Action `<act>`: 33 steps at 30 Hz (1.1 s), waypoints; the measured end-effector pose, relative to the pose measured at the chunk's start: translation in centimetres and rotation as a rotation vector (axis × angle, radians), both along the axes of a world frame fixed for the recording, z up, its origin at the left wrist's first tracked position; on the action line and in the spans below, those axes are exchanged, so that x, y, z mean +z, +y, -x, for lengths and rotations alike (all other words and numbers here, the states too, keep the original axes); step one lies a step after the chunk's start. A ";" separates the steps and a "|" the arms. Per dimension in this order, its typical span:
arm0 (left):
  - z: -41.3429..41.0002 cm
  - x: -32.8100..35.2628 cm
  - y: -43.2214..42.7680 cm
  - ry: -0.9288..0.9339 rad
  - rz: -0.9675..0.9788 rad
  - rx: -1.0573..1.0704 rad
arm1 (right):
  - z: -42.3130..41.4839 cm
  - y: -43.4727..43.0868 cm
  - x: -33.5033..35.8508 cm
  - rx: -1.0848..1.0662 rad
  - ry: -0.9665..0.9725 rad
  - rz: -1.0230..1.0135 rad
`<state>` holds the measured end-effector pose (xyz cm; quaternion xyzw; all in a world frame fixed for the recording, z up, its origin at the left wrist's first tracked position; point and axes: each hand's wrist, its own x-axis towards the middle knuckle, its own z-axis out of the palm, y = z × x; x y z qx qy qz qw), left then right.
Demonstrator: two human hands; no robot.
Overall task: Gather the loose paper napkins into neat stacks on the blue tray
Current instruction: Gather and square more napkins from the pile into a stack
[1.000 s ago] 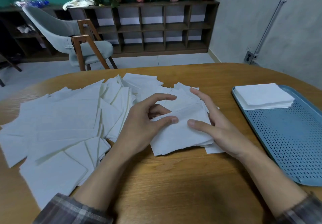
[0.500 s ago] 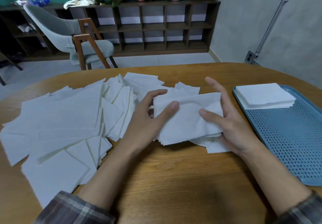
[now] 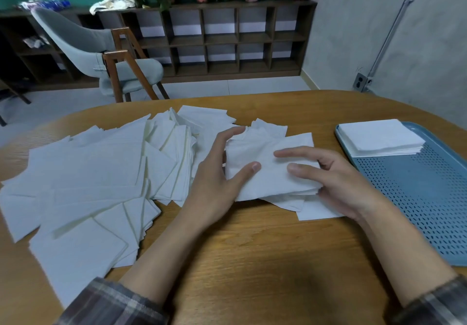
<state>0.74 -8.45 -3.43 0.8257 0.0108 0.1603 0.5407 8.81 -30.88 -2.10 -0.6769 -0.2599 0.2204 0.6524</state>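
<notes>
My left hand (image 3: 217,180) and right hand (image 3: 336,180) grip a small bundle (image 3: 267,170) of napkins between them, thumbs on top, fingers curled around its side edges, near the middle of the table (image 3: 252,261). A few loose sheets lie under it. To the left I see the loose pile (image 3: 88,180) spreading toward the table's left edge, sheets overlapping at all angles. At the right edge sits the blue tray (image 3: 424,211), with one neat stack (image 3: 379,137) in its far corner. Beyond the table I see a chair (image 3: 101,54) and shelves (image 3: 227,38).
</notes>
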 end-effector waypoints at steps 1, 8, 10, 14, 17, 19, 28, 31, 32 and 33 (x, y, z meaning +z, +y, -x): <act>0.1 -0.1 -0.3 -0.003 0.003 -0.018 | -0.1 0.2 -0.2 -0.072 -0.083 0.067; 0.1 -2.0 -1.7 -0.250 -0.504 -0.115 | -1.1 -0.1 -0.6 -0.443 -0.316 0.125; -0.1 -2.8 -2.2 -0.158 -0.592 -0.251 | -1.1 -0.1 -0.8 -0.453 -0.318 0.118; -0.6 -3.6 -3.1 -0.116 -0.597 -0.249 | -1.1 0.2 -1.1 -0.428 -0.317 0.123; -0.8 -3.7 -3.2 -0.168 -0.654 -0.244 | -1.1 0.4 -1.4 -0.397 -0.276 0.114; -0.7 -3.6 -3.1 -0.205 -0.704 -0.245 | -1.0 0.6 -1.7 -0.356 -0.232 0.098; -0.3 -2.0 -2.3 -0.356 -0.709 -0.156 | -0.9 1.3 -2.6 -0.392 -0.195 0.081; -0.3 -1.7 -2.0 -0.401 -0.687 -0.120 | -0.9 1.3 -2.5 -0.395 -0.208 0.072; -0.3 -1.6 -1.8 -0.420 -0.662 -0.106 | -0.9 1.3 -2.5 -0.395 -0.206 0.065; -0.2 -1.6 -1.6 -0.433 -0.631 -0.094 | -0.9 1.3 -2.5 -0.394 -0.202 0.059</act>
